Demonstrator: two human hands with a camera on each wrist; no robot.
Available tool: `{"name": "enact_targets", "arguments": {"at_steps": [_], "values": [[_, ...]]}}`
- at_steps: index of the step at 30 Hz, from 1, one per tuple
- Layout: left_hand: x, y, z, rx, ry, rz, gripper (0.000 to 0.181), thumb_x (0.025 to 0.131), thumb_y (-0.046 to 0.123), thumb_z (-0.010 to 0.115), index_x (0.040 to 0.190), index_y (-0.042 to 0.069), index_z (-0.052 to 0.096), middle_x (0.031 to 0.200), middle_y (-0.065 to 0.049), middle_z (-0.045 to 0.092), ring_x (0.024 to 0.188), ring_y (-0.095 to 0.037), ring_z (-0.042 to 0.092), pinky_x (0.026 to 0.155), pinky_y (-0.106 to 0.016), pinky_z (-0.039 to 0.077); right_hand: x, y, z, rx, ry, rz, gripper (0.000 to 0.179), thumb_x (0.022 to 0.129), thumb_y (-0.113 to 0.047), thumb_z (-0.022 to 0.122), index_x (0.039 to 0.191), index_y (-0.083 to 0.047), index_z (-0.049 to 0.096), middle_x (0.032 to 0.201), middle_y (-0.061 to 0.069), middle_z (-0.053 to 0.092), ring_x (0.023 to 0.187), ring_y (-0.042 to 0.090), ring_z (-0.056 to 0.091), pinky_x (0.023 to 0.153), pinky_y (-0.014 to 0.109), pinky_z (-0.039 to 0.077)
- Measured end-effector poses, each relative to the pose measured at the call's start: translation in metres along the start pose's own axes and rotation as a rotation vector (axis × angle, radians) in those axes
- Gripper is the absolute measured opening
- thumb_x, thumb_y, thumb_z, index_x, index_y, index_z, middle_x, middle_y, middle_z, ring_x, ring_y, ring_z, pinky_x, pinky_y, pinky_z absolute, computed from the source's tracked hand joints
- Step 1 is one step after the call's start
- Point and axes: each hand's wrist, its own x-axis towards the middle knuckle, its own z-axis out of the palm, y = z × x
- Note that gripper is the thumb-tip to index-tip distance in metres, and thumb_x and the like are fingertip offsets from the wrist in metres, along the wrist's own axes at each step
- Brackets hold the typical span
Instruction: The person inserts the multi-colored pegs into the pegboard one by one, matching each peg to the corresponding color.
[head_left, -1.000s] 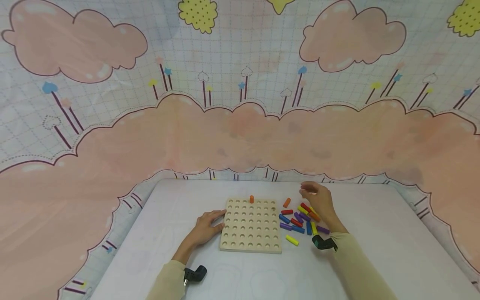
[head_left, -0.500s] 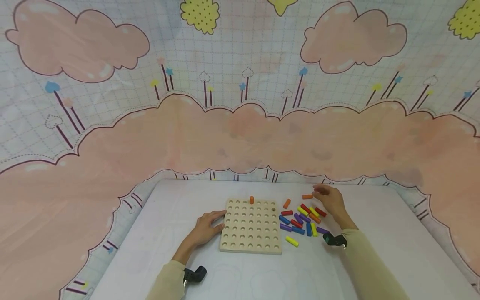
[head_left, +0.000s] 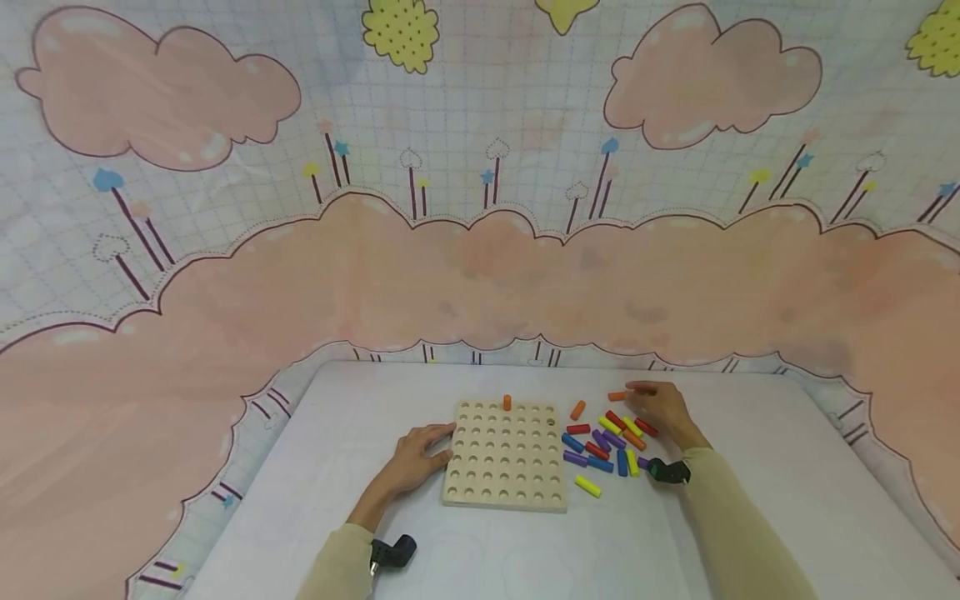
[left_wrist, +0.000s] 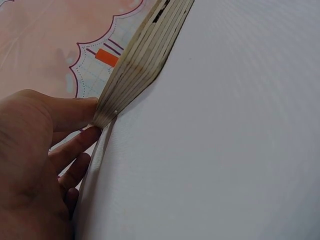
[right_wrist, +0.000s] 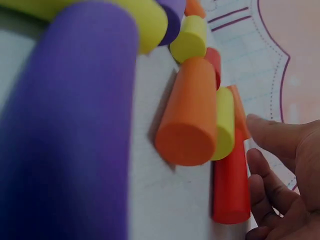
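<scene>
In the head view a square wooden pegboard [head_left: 505, 454] with rows of round holes lies mid-table. One orange peg [head_left: 507, 402] stands upright in its far row. My left hand [head_left: 415, 457] rests its thumb and fingertips against the board's left side; the left wrist view shows these fingers at the board's edge [left_wrist: 135, 70]. My right hand [head_left: 663, 407] is beyond the loose pegs, its fingertips right at the right end of an orange peg [head_left: 617, 397] lying on its side. In the right wrist view, thumb and index finger are apart beside that peg [right_wrist: 240, 112].
Right of the board lie several loose pegs, among them a purple peg [head_left: 575, 458], a blue peg [head_left: 622, 462], a red peg [head_left: 647, 427] and a yellow peg [head_left: 588, 486]. A patterned cloth [head_left: 487, 283] hangs behind the white table [head_left: 420, 379].
My right hand has moved right, uncovering a red peg and the far orange peg, then come slightly back towards that orange peg's right end. The left hand and the board stay put.
</scene>
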Motion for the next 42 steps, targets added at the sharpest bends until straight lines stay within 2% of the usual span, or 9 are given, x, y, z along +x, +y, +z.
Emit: {"name": "enact_targets", "arguments": {"at_steps": [11,16,21,31,37,42], "values": [[0.0,-0.003,0.004,0.011,-0.015,0.014,0.046,0.094,0.024,0.065,0.139,0.018,0.057,0.143,-0.005,0.056,0.136,-0.032,0.04,0.115,-0.057,0.018,-0.001,0.01,0.001,-0.053,-0.017,0.024,0.037,0.098,-0.024,0.058,0.13,-0.006,0.061,0.132,0.023,0.058,0.116,0.038,0.054,0.098,0.05,0.05],[-0.002,-0.003,0.005,0.019,-0.011,0.01,0.045,0.094,0.022,0.064,0.139,0.018,0.057,0.143,-0.005,0.056,0.137,-0.032,0.04,0.116,-0.057,0.018,-0.005,0.012,0.002,-0.073,-0.008,-0.001,0.036,0.097,-0.022,0.058,0.129,-0.004,0.061,0.131,0.023,0.059,0.113,0.037,0.056,0.097,0.048,0.051],[-0.003,-0.004,0.004,0.022,-0.01,0.012,0.045,0.094,0.022,0.064,0.138,0.018,0.057,0.143,-0.006,0.056,0.137,-0.033,0.04,0.116,-0.057,0.018,-0.009,0.012,0.002,-0.036,0.014,0.026,0.037,0.098,-0.022,0.058,0.131,-0.005,0.058,0.131,0.021,0.058,0.111,0.035,0.057,0.096,0.046,0.052],[-0.003,-0.006,0.0,0.014,-0.013,0.032,0.045,0.094,0.02,0.065,0.138,0.017,0.057,0.142,-0.007,0.056,0.136,-0.033,0.041,0.114,-0.057,0.017,-0.034,0.002,0.002,0.035,0.104,-0.043,0.034,0.1,-0.018,0.057,0.13,-0.003,0.058,0.131,0.024,0.059,0.115,0.038,0.057,0.1,0.047,0.051],[-0.005,-0.005,-0.002,0.025,-0.013,0.027,0.045,0.094,0.021,0.065,0.138,0.017,0.057,0.143,-0.006,0.056,0.137,-0.034,0.04,0.115,-0.057,0.018,-0.044,-0.004,0.004,0.127,0.11,-0.058,0.037,0.101,-0.022,0.055,0.135,-0.007,0.057,0.136,0.022,0.057,0.117,0.035,0.058,0.101,0.044,0.051],[-0.006,-0.004,-0.003,0.03,-0.009,0.019,0.046,0.093,0.022,0.065,0.138,0.018,0.057,0.143,-0.006,0.056,0.137,-0.034,0.04,0.115,-0.057,0.019,-0.053,-0.015,0.008,0.171,0.095,-0.109,0.036,0.102,-0.018,0.054,0.136,-0.008,0.057,0.136,0.021,0.057,0.119,0.037,0.058,0.104,0.048,0.048]]}}
